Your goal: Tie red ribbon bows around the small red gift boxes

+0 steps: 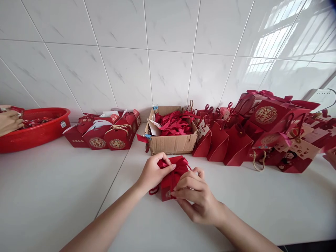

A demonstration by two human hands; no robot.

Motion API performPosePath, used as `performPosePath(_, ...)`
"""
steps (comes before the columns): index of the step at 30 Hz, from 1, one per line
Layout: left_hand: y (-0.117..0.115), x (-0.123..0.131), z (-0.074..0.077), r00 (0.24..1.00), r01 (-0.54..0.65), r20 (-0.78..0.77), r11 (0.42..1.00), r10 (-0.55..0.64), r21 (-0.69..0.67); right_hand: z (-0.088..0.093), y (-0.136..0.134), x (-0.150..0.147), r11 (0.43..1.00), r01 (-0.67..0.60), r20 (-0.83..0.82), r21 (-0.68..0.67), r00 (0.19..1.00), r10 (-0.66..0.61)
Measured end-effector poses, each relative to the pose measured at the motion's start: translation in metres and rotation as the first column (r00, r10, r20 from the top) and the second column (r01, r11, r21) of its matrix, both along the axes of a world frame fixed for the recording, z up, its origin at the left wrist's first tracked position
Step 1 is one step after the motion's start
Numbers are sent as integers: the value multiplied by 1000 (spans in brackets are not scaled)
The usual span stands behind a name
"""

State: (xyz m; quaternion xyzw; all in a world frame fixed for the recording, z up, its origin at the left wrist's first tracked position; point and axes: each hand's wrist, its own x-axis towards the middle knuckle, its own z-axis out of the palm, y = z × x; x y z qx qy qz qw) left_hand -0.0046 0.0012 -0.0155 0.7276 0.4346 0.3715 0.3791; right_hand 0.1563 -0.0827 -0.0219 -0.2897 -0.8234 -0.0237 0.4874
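A small red gift box (pixel 166 193) stands on the white counter between my hands, with a twisted red cord handle (pixel 154 190) hanging at its left. A red ribbon bow (pixel 181 167) lies across its top. My left hand (pixel 155 170) pinches the bow's left loop between thumb and fingers. With thumb and fingertips closed at the front of the box, my right hand (pixel 195 196) grips a ribbon tail hanging down from the bow. Part of the box and bow is hidden behind my right fingers.
Behind the box stands a cardboard box (pixel 173 144) of loose red ribbons. Red gift boxes (pixel 119 136) sit left of it, many red bags and boxes (pixel 237 145) right. Another person's hand (pixel 10 122) is over a red plastic basin (pixel 49 129). A tiled wall (pixel 170 77) bounds the counter.
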Motion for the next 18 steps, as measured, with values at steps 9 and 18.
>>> performPosePath(9,0,0,2,1000,1,-11,1000,-1,12,-2,-2,-1,1000,-7,10,-11,1000,7)
performPosePath(18,1,0,4,999,36,38,998,-34,-53,5,0,17,994,-24,-88,-102,996,15)
